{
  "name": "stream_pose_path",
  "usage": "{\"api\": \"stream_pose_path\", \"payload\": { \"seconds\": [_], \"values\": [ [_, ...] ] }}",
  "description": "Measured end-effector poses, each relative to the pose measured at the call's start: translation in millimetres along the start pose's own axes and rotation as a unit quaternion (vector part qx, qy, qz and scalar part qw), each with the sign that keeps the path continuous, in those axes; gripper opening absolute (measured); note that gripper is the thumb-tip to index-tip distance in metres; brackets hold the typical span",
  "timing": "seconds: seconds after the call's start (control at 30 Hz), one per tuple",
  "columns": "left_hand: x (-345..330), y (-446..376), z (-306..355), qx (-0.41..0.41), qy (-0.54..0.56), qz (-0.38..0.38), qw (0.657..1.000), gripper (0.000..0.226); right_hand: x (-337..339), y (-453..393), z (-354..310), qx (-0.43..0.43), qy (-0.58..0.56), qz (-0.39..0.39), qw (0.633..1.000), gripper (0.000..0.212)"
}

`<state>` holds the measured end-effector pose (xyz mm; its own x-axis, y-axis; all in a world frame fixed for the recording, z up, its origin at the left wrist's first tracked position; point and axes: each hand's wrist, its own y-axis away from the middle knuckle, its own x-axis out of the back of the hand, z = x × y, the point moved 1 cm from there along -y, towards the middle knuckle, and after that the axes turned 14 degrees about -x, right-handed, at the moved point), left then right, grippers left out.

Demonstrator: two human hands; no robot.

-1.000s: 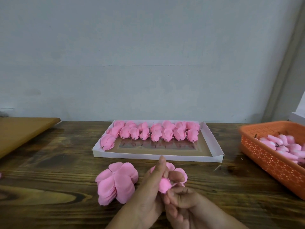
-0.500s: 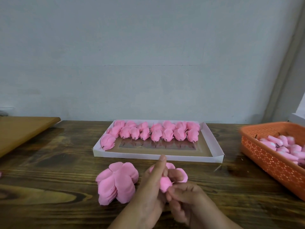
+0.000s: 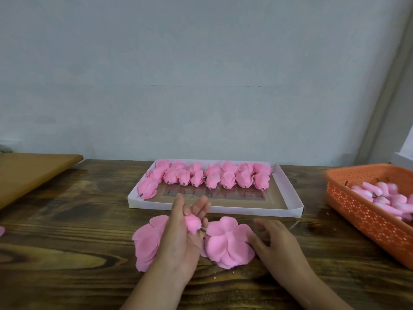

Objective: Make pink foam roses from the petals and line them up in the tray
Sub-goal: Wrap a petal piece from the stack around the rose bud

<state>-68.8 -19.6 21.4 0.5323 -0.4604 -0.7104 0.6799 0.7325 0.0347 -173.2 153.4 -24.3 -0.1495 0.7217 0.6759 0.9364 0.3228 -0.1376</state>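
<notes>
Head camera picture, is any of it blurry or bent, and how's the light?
Head view: soft, even light with faint shadows; the orange basket and its pink pieces at the right edge are smeared by blur, the right hand slightly too; the tray and roses are sharper; wide-angle bending slants the wall's corner.

No legible text, label, brand, number or sign appears on any surface in the head view. The white tray [image 3: 288, 195], the orange basket [image 3: 357, 204] and the wall [image 3: 201, 74] carry no readable marking (the basket shows only a perforated pattern). The bench [image 3: 67, 220] shows wood grain only.
</notes>
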Motion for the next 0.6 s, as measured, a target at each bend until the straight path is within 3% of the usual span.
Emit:
{"api": "stream_pose_path", "payload": {
  "seconds": [0.07, 0.13, 0.37, 0.43, 0.6],
  "values": [
    [0, 1, -3, 0.002, -0.02, -0.021, 1.0, 0.05, -8, -5, 3, -0.001, 0.055, -0.013, 0.998, 0.034],
    [1, 4, -8, 0.007, -0.043, -0.041, 0.998, 0.059, -12, -6, 3, 0.008, 0.076, -0.021, 0.997, 0.037],
    [2, -2, -18, -0.023, -0.125, 0.026, 0.992, 0.064, -7, -3, -5, 0.05, 0.028, -0.005, 0.998, 0.023],
    [3, -3, -20, -0.019, -0.136, 0.017, 0.99, 0.061, -6, -2, -7, 0.058, 0.005, 0.013, 0.998, 0.011],
    [5, -4, -26, 0.008, -0.167, -0.024, 0.986, 0.053, -4, 0, -7, 0.005, -0.115, 0.03, 0.993, 0.015]
  ]
}}
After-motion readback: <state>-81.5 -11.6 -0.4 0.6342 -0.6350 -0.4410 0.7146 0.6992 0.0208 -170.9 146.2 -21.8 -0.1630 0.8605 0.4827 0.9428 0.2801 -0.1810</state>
